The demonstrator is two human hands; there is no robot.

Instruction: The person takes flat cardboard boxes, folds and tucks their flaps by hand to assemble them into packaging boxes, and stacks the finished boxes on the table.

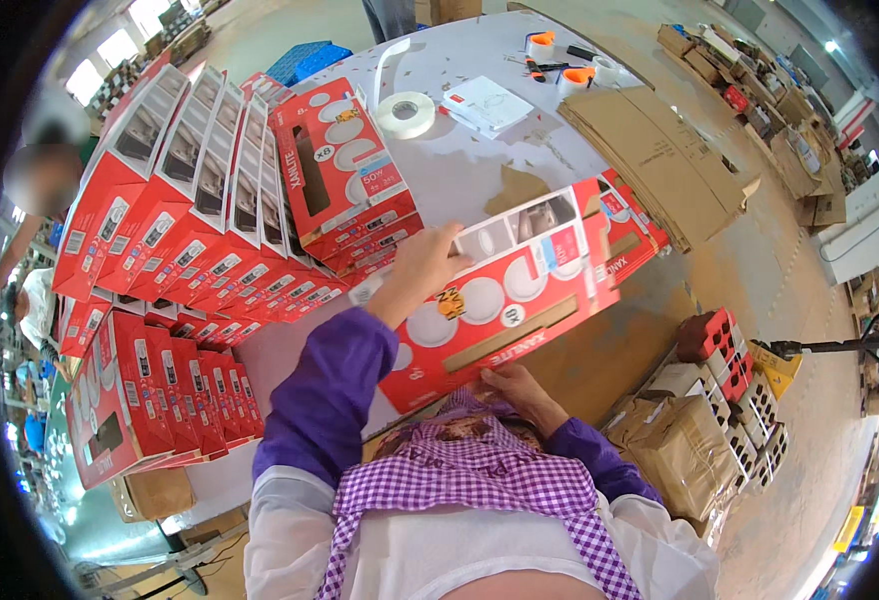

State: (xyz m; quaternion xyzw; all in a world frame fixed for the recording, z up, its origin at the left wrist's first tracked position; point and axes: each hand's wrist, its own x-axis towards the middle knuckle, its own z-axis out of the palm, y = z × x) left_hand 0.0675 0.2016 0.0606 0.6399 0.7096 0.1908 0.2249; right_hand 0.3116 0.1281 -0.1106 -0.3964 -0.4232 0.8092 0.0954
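Observation:
A flat red box [550,285] with white circles and a long cut-out window is tilted between my hands at the near side of the table. My left hand [428,268] grips its far left edge, beside a white side panel printed with pictures. At the near edge, my right hand [525,392] has its fingers curled against the box from below. Another red box [628,235] is partly hidden behind the held one. Left of my left hand lies a stack of similar red boxes [345,165], with a cut-out window on the top one.
Leaning rows of red boxes [175,215] fill the table's left side; more boxes [175,390] stand nearer. Farther back are a tape roll [405,116], white papers [487,105] and an orange dispenser [576,80]. Flat cardboard [655,150] overhangs right. Wrapped cartons [675,455] sit lower right.

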